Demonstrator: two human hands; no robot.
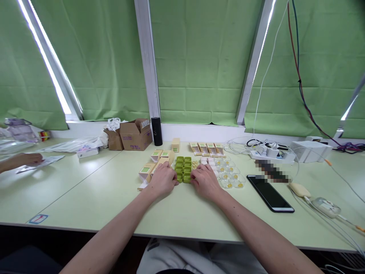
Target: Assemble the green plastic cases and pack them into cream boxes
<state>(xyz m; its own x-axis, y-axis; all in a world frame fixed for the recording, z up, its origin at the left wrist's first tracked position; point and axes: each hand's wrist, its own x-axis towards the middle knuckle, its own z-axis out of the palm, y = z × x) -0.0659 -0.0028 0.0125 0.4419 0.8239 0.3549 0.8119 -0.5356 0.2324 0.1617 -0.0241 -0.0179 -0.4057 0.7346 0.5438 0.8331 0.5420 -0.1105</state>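
Small green open boxes [179,169] stand in two columns on the table in front of me. My left hand [164,179] is closed with its fingertips on the left side of the nearest box in the left column. Opposite it, my right hand [205,182] has its curled fingers against the nearest box in the right column [187,177]. Just left of my left hand lie open cardboard packets with green labels [146,170]. Small yellowish pieces [194,164], white pieces [211,161] and clear cups with yellow contents [229,185] sit in rows beyond and beside my right hand.
Four-sided kraft packets [203,148] are lined up behind the rows. A phone [270,193], cables and a power strip [273,154] lie to the right. Back left stand a cardboard box [136,136] and a black cylinder [156,131]. Another person's hand [30,159] is at far left.
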